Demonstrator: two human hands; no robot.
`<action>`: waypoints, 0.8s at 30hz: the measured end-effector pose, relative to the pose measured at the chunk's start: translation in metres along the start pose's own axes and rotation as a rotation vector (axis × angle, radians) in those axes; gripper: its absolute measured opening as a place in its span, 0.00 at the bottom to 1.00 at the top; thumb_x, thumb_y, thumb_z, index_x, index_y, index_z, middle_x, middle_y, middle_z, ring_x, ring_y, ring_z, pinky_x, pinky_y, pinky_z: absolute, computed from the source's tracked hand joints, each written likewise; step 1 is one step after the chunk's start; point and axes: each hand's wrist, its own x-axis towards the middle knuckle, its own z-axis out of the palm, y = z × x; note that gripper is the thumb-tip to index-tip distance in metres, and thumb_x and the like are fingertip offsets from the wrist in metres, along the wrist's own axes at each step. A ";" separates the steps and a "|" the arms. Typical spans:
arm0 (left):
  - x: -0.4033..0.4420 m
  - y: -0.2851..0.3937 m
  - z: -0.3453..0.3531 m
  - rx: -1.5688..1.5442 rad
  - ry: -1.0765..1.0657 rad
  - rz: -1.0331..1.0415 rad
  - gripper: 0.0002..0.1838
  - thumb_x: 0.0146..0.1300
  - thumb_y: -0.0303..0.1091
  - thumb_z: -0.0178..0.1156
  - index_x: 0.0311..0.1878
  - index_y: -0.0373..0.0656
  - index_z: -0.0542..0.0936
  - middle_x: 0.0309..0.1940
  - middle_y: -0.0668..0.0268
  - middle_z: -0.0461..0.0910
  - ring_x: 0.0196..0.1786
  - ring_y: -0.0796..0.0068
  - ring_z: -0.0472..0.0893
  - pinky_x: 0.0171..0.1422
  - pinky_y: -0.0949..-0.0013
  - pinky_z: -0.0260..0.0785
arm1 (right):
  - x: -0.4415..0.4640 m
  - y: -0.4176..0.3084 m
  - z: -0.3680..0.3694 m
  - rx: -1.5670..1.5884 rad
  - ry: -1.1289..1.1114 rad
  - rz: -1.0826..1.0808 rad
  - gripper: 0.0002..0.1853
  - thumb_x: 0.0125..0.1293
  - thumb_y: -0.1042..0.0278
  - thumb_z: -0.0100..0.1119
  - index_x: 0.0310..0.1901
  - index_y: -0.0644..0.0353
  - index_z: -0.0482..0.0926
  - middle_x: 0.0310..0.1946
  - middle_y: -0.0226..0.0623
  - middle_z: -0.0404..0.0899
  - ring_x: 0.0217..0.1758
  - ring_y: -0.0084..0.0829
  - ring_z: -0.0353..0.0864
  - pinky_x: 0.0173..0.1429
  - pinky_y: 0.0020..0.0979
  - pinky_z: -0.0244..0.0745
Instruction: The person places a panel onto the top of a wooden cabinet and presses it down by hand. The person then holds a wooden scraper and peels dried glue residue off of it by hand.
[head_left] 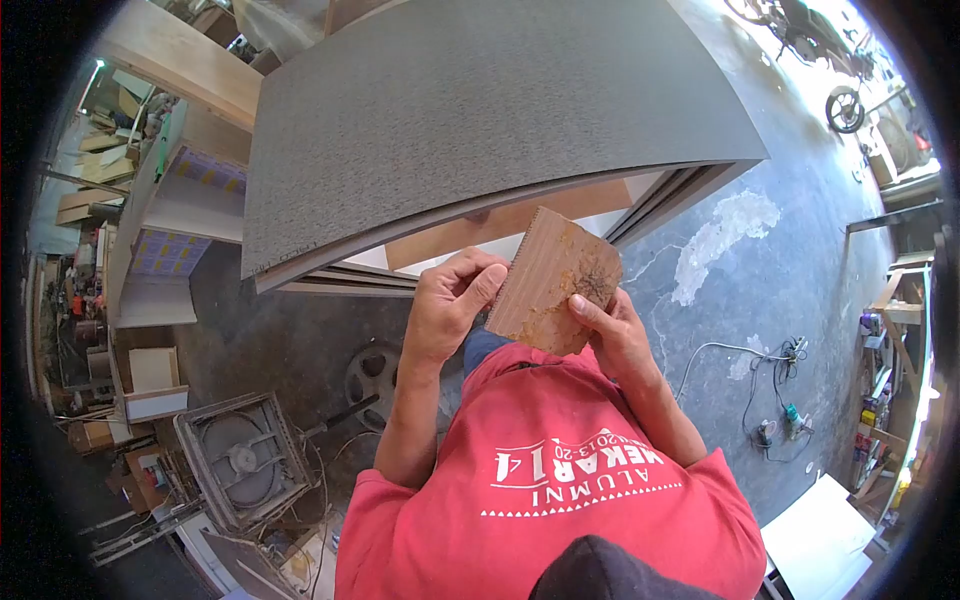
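A brown, flat notched spreader (545,265) with a row of small teeth down its left edge is held upright in front of my red shirt. Dried yellowish glue and a dark patch mark its face. My right hand (618,325) grips it from the right, thumb on the face and fingers behind. At the toothed edge, my left hand (457,297) is closed, thumb and forefinger pinched against the teeth. Just beyond both hands stands a large cabinet with a grey textured panel (490,110) on top, its near side partly open.
Left stand pale shelving (185,200) and an old box fan (240,455) on the floor. Cables with plugs (785,400) lie on the concrete at right, near a white board (820,540). A motorcycle wheel (845,108) shows at the far right.
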 end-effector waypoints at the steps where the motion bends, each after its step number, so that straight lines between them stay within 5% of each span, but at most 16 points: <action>1: 0.000 0.001 0.001 0.051 -0.023 0.050 0.12 0.75 0.37 0.60 0.40 0.38 0.82 0.31 0.74 0.77 0.33 0.86 0.72 0.40 0.77 0.64 | 0.000 -0.001 0.000 0.000 0.003 -0.001 0.27 0.71 0.63 0.65 0.64 0.70 0.70 0.56 0.40 0.80 0.58 0.28 0.81 0.63 0.35 0.76; 6: 0.001 0.001 -0.002 0.317 -0.116 0.227 0.14 0.76 0.38 0.58 0.34 0.40 0.75 0.31 0.77 0.68 0.34 0.86 0.66 0.40 0.77 0.60 | -0.003 -0.008 0.007 0.041 -0.027 0.052 0.27 0.70 0.64 0.66 0.64 0.69 0.70 0.56 0.40 0.80 0.59 0.29 0.80 0.64 0.36 0.75; 11: -0.001 -0.022 0.013 -0.341 -0.114 0.144 0.14 0.78 0.39 0.52 0.33 0.47 0.67 0.32 0.77 0.61 0.36 0.85 0.62 0.41 0.77 0.57 | 0.002 0.000 0.011 0.191 -0.062 0.111 0.29 0.70 0.65 0.66 0.66 0.69 0.67 0.59 0.40 0.78 0.59 0.30 0.80 0.64 0.35 0.76; 18: -0.005 0.000 0.031 -0.628 0.081 0.109 0.15 0.76 0.39 0.53 0.31 0.47 0.67 0.30 0.74 0.61 0.33 0.82 0.61 0.39 0.74 0.58 | 0.004 0.005 0.024 0.268 -0.160 0.180 0.28 0.71 0.64 0.64 0.67 0.66 0.66 0.60 0.41 0.77 0.61 0.31 0.80 0.67 0.37 0.76; 21: 0.002 0.021 -0.009 -1.012 0.141 0.351 0.15 0.67 0.27 0.53 0.25 0.47 0.60 0.24 0.72 0.57 0.26 0.79 0.56 0.33 0.71 0.54 | 0.004 0.008 0.025 0.342 0.016 0.092 0.27 0.71 0.64 0.63 0.67 0.65 0.67 0.60 0.40 0.77 0.61 0.32 0.80 0.66 0.37 0.77; 24: -0.018 0.053 -0.074 -0.992 0.165 0.624 0.19 0.72 0.29 0.50 0.23 0.50 0.58 0.23 0.73 0.54 0.26 0.80 0.56 0.33 0.70 0.56 | 0.007 0.005 -0.005 0.331 0.048 0.045 0.28 0.71 0.65 0.63 0.68 0.65 0.66 0.60 0.40 0.77 0.62 0.32 0.80 0.66 0.37 0.77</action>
